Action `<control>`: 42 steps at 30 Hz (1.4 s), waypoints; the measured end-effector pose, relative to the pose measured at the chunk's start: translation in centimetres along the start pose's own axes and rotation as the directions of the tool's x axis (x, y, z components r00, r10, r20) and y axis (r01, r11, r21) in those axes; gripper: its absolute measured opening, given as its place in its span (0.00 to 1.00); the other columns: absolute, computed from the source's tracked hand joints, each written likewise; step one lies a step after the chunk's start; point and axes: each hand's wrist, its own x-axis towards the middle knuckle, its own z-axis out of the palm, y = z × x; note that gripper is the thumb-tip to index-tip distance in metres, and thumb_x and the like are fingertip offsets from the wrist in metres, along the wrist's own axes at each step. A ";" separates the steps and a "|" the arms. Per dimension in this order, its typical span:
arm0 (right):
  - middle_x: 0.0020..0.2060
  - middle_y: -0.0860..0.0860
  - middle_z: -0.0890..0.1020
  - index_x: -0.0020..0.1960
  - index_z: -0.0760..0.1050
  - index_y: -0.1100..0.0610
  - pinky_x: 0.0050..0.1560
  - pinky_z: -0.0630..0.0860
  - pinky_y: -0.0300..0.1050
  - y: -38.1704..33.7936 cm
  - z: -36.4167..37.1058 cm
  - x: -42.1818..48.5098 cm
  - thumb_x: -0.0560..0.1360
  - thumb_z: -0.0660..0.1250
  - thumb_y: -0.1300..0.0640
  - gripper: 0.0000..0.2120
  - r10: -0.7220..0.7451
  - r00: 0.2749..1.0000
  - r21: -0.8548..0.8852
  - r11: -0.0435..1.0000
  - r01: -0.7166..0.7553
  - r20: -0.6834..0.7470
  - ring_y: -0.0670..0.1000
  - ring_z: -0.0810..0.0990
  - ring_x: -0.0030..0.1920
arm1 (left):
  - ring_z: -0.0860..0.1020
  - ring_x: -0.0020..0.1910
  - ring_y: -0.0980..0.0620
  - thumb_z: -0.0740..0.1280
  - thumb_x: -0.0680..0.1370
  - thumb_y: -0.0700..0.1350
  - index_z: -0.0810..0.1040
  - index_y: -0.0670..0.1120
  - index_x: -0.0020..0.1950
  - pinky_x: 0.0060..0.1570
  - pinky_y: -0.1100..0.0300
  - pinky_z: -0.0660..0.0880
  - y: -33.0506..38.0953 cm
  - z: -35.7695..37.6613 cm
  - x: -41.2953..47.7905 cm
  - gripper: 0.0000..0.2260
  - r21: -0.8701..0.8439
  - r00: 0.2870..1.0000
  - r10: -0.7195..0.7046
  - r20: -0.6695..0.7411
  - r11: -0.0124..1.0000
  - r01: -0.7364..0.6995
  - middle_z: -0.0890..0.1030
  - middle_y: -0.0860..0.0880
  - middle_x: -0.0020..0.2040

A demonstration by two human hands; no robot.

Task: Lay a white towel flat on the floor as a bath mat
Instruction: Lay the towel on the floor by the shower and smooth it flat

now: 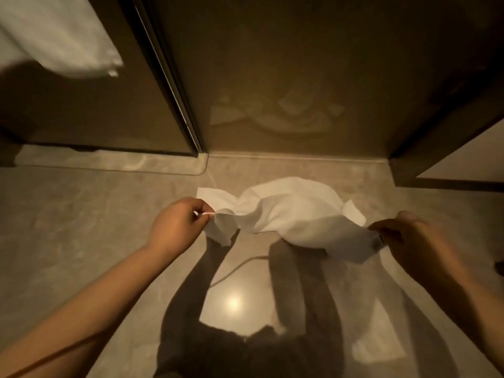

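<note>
Fingers (201, 206) of outstretched left hand (177, 225) and right hand (409, 237) pinch white towel (286, 211).

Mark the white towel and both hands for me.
towel (286, 211), head view, bunched middle of the cloth.
left hand (177, 223), head view, back of the hand.
right hand (407, 237), head view, back of the hand, blurred.

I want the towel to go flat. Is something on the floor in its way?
Nothing visible. The left hand and right hand pinch the towel by its near edge; the floor around it looks bare.
</note>
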 end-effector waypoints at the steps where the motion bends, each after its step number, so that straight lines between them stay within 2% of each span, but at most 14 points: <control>1: 0.35 0.45 0.73 0.43 0.81 0.46 0.33 0.69 0.39 0.9 2.0 0.3 0.70 0.70 0.65 0.14 -0.032 0.999 -0.013 0.999 0.032 0.010 0.45 0.71 0.34 | 0.75 0.38 0.60 0.68 0.74 0.46 0.82 0.53 0.44 0.39 0.57 0.76 -1.3 1.9 0.3 0.04 0.003 1.000 0.019 0.025 1.000 -0.019 0.80 0.57 0.42; 4: 0.37 0.46 0.76 0.44 0.82 0.44 0.37 0.72 0.45 3.0 6.3 1.5 0.72 0.68 0.62 0.13 -0.048 0.997 -0.072 0.996 0.052 0.065 0.48 0.74 0.37 | 0.76 0.36 0.63 0.69 0.73 0.45 0.82 0.56 0.41 0.36 0.60 0.73 -4.1 5.9 1.6 0.05 -0.011 0.990 0.094 0.109 0.996 -0.093 0.79 0.62 0.38; 8: 0.39 0.46 0.77 0.43 0.82 0.44 0.40 0.74 0.47 3.5 10.6 1.9 0.72 0.67 0.61 0.13 -0.074 0.990 -0.098 0.991 0.086 0.123 0.49 0.76 0.38 | 0.76 0.36 0.62 0.69 0.74 0.46 0.82 0.55 0.41 0.34 0.62 0.70 -6.2 9.9 2.4 0.04 0.024 0.976 0.148 0.159 0.988 -0.154 0.80 0.60 0.38; 12: 0.40 0.46 0.76 0.46 0.82 0.44 0.42 0.72 0.44 3.2 13.3 0.3 0.73 0.65 0.59 0.12 -0.032 0.975 -0.166 0.984 0.070 0.219 0.50 0.74 0.40 | 0.77 0.38 0.56 0.69 0.73 0.47 0.83 0.54 0.42 0.39 0.58 0.73 -6.5 12.9 1.5 0.03 0.039 0.962 0.170 0.213 0.982 -0.183 0.81 0.56 0.40; 15: 0.43 0.47 0.78 0.47 0.82 0.44 0.45 0.72 0.43 3.8 14.8 -1.0 0.73 0.64 0.59 0.12 0.017 0.956 -0.177 0.984 0.037 0.294 0.50 0.76 0.44 | 0.78 0.39 0.54 0.69 0.72 0.48 0.82 0.54 0.42 0.37 0.59 0.72 -6.5 14.2 0.8 0.02 0.065 0.950 0.196 0.241 0.974 -0.218 0.82 0.55 0.41; 19: 0.43 0.45 0.78 0.48 0.80 0.43 0.41 0.70 0.41 4.3 15.7 -2.4 0.74 0.64 0.52 0.07 0.029 0.923 -0.139 0.990 0.027 0.384 0.46 0.75 0.40 | 0.77 0.41 0.53 0.68 0.72 0.48 0.82 0.54 0.43 0.35 0.60 0.70 -6.1 14.7 0.6 0.04 0.190 0.918 0.197 0.343 0.943 -0.273 0.82 0.53 0.42; 21: 0.41 0.45 0.78 0.47 0.80 0.43 0.39 0.70 0.42 4.4 15.5 -2.3 0.74 0.64 0.48 0.06 0.006 0.937 -0.094 0.995 0.029 0.349 0.46 0.76 0.39 | 0.77 0.41 0.53 0.68 0.72 0.48 0.82 0.53 0.43 0.35 0.60 0.69 -5.7 14.6 0.7 0.04 0.210 0.892 0.167 0.420 0.938 -0.274 0.81 0.54 0.42; 24: 0.46 0.49 0.77 0.49 0.79 0.47 0.42 0.72 0.45 4.8 15.4 -1.2 0.75 0.62 0.46 0.09 0.033 0.995 0.075 0.996 -0.040 0.096 0.48 0.76 0.42 | 0.77 0.47 0.55 0.68 0.72 0.47 0.82 0.54 0.50 0.43 0.61 0.71 -5.0 14.8 1.3 0.08 0.143 0.834 0.134 0.535 0.959 -0.246 0.80 0.56 0.46; 26: 0.53 0.50 0.77 0.57 0.76 0.50 0.45 0.71 0.43 5.1 15.7 -0.2 0.76 0.61 0.48 0.12 0.095 0.995 0.151 0.984 -0.090 -0.024 0.46 0.75 0.46 | 0.76 0.50 0.56 0.67 0.74 0.49 0.79 0.54 0.56 0.47 0.61 0.71 -4.6 15.3 1.4 0.11 0.035 0.838 0.160 0.521 0.977 -0.209 0.79 0.56 0.50; 28: 0.60 0.52 0.76 0.63 0.72 0.52 0.49 0.69 0.42 5.3 16.4 0.8 0.77 0.60 0.50 0.16 0.150 0.989 0.183 0.972 -0.146 -0.005 0.46 0.74 0.51 | 0.76 0.50 0.56 0.67 0.75 0.50 0.77 0.52 0.60 0.47 0.62 0.70 -4.2 16.3 1.4 0.14 -0.017 0.863 0.232 0.448 0.968 -0.252 0.79 0.55 0.53; 31: 0.64 0.54 0.74 0.67 0.69 0.52 0.52 0.67 0.44 5.7 17.5 1.7 0.78 0.60 0.50 0.18 0.189 0.979 0.158 0.967 -0.199 0.076 0.52 0.75 0.57 | 0.75 0.52 0.54 0.66 0.76 0.49 0.74 0.49 0.64 0.48 0.62 0.68 -3.9 18.4 1.0 0.16 0.005 0.859 0.322 0.399 0.936 -0.353 0.78 0.50 0.56; 33: 0.62 0.54 0.76 0.65 0.71 0.52 0.51 0.67 0.43 5.7 18.0 2.0 0.78 0.59 0.50 0.17 0.196 0.975 0.167 0.963 -0.211 0.101 0.53 0.76 0.56 | 0.74 0.56 0.50 0.65 0.77 0.49 0.72 0.49 0.66 0.54 0.57 0.70 -3.9 20.0 0.8 0.18 0.041 0.845 0.332 0.420 0.923 -0.383 0.77 0.48 0.59; 36: 0.52 0.50 0.80 0.56 0.77 0.53 0.45 0.68 0.43 5.6 18.8 2.3 0.78 0.60 0.51 0.12 0.172 0.981 0.231 0.954 -0.190 0.094 0.49 0.76 0.47 | 0.73 0.59 0.46 0.64 0.77 0.48 0.69 0.49 0.68 0.57 0.50 0.70 -4.2 22.0 0.4 0.19 0.067 0.823 0.346 0.451 0.906 -0.418 0.74 0.47 0.61; 42: 0.41 0.46 0.79 0.49 0.78 0.51 0.43 0.75 0.45 5.6 20.1 2.2 0.77 0.62 0.55 0.06 0.168 0.984 0.231 0.956 -0.178 0.064 0.48 0.76 0.42 | 0.71 0.59 0.45 0.63 0.78 0.47 0.67 0.47 0.70 0.57 0.50 0.71 -5.6 24.4 0.5 0.21 0.152 0.782 0.330 0.528 0.870 -0.470 0.71 0.45 0.65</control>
